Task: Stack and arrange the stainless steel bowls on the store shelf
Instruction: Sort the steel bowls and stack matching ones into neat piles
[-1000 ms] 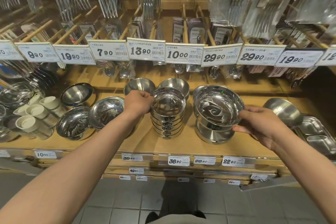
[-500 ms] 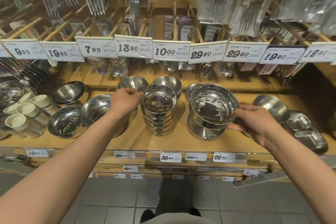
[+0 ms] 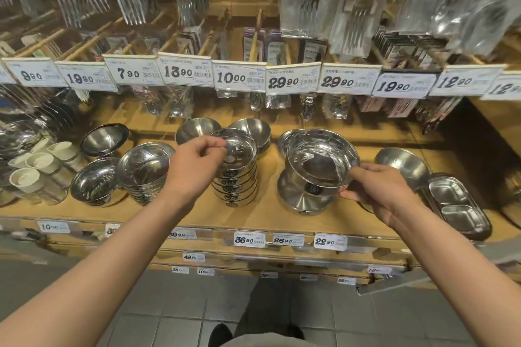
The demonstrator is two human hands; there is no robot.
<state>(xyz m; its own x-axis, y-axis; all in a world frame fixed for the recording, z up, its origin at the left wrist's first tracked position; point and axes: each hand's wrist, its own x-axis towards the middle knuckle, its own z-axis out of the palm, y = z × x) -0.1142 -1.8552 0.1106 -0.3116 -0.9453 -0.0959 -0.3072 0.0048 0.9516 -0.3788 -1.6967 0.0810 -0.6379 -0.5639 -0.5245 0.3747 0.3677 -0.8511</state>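
Bowls mostly stacked; your left hand (image 3: pixel 194 166) pinches the centre stack (image 3: pixel 235 175), your right hand (image 3: pixel 377 191) grips the three-o'clock bowl (image 3: pixel 321 162), unseated.

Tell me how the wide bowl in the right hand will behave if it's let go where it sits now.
The wide bowl sits upright on an upturned bowl, so it probably rocks or tips easily. Its polished steel looks slick, so it may slide off if nudged. The right hand pinches only its rim, which suggests it is fairly light.

Bare forearms — dark trousers (image 3: pixel 270 315), shoes (image 3: pixel 221 335)
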